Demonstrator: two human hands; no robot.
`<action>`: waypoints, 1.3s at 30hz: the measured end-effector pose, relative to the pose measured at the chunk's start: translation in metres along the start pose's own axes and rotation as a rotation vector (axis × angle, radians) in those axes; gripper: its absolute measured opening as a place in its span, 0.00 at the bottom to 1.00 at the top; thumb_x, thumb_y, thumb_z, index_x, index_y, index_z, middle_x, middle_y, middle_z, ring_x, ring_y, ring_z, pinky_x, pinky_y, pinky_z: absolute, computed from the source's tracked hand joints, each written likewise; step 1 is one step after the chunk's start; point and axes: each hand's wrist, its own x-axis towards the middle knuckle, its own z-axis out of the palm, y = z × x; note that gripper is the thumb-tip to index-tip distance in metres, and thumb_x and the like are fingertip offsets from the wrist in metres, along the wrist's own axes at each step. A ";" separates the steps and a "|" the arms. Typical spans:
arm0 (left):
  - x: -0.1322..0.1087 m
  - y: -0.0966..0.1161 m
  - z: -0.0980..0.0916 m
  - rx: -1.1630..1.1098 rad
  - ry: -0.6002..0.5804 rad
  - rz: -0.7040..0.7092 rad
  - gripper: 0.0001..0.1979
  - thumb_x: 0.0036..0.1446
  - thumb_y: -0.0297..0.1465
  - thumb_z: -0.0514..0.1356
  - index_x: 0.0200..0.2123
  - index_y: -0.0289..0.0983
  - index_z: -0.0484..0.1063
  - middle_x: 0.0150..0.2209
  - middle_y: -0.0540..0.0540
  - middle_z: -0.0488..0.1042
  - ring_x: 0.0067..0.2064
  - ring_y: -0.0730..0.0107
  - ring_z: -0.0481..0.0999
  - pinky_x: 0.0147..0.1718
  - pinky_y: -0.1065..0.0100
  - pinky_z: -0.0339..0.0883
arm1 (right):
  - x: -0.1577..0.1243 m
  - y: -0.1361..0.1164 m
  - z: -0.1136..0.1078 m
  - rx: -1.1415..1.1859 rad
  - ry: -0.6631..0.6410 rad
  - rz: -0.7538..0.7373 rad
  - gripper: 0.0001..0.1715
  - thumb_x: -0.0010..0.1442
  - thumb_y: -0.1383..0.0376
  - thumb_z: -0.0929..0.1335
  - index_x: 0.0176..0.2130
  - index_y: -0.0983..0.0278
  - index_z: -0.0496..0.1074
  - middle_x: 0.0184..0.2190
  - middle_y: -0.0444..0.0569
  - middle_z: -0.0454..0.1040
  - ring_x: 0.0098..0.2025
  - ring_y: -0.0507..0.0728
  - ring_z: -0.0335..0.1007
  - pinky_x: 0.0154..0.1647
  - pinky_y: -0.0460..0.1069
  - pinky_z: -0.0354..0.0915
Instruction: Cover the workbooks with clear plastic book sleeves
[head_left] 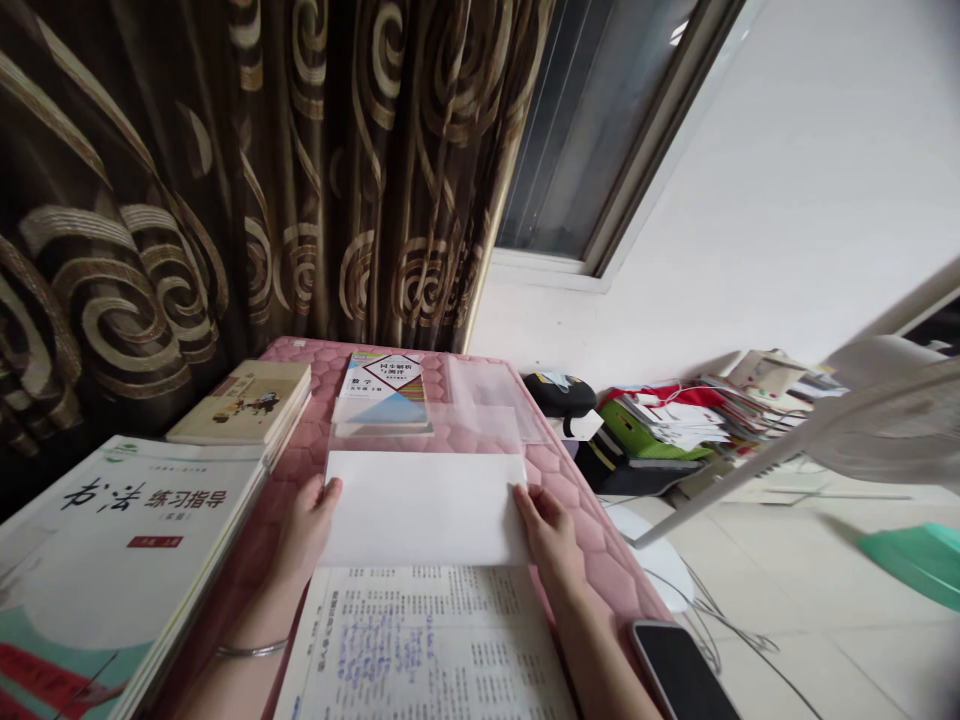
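Observation:
A blank white sheet (427, 505) lies crosswise between my hands. Its left edge is pinched by my left hand (307, 525), which wears a silver bangle on the wrist. My right hand (551, 535) grips the opposite edge, thumb on top. Beyond the white sheet sticks out a clear plastic cover (480, 428), partly over a maths workbook (382, 390). Nearer to me is an open book (427, 640) with printed text and blue handwriting; the white sheet meets its top edge. I cannot tell whether the sheet is attached to it.
Left of my arm stand stacked books, a calligraphy workbook (142, 540) on top and a tan book pile (244, 400) behind. Another clear plastic cover (491, 395) lies at the back right of the pink padded tabletop (600, 560). A phone (682, 670) and white fan (877, 410) are right.

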 end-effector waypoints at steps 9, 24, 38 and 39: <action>0.002 0.004 0.000 0.045 0.023 -0.007 0.17 0.47 0.48 0.55 0.22 0.41 0.61 0.19 0.54 0.62 0.24 0.71 0.62 0.23 0.71 0.57 | 0.003 0.007 0.003 -0.033 0.053 -0.035 0.34 0.46 0.35 0.69 0.26 0.64 0.70 0.23 0.46 0.70 0.25 0.54 0.61 0.23 0.47 0.57; -0.003 0.006 -0.002 -0.010 -0.048 -0.056 0.16 0.45 0.46 0.57 0.23 0.39 0.65 0.20 0.52 0.67 0.24 0.71 0.65 0.22 0.71 0.59 | 0.005 0.014 0.004 -0.048 0.069 -0.071 0.33 0.48 0.36 0.69 0.27 0.63 0.70 0.25 0.49 0.72 0.26 0.56 0.64 0.21 0.47 0.56; -0.005 0.013 0.001 -0.015 0.026 -0.036 0.17 0.45 0.48 0.56 0.22 0.41 0.63 0.19 0.54 0.64 0.24 0.71 0.62 0.22 0.71 0.58 | 0.004 0.012 0.003 0.042 0.035 -0.043 0.31 0.48 0.38 0.70 0.27 0.63 0.69 0.22 0.45 0.69 0.24 0.53 0.60 0.20 0.46 0.54; -0.004 0.011 0.001 -0.019 0.028 -0.030 0.17 0.45 0.48 0.56 0.22 0.40 0.63 0.19 0.54 0.64 0.24 0.72 0.62 0.22 0.71 0.58 | 0.004 0.013 0.003 0.032 0.037 -0.049 0.30 0.49 0.38 0.70 0.26 0.63 0.69 0.22 0.45 0.69 0.24 0.54 0.60 0.20 0.47 0.55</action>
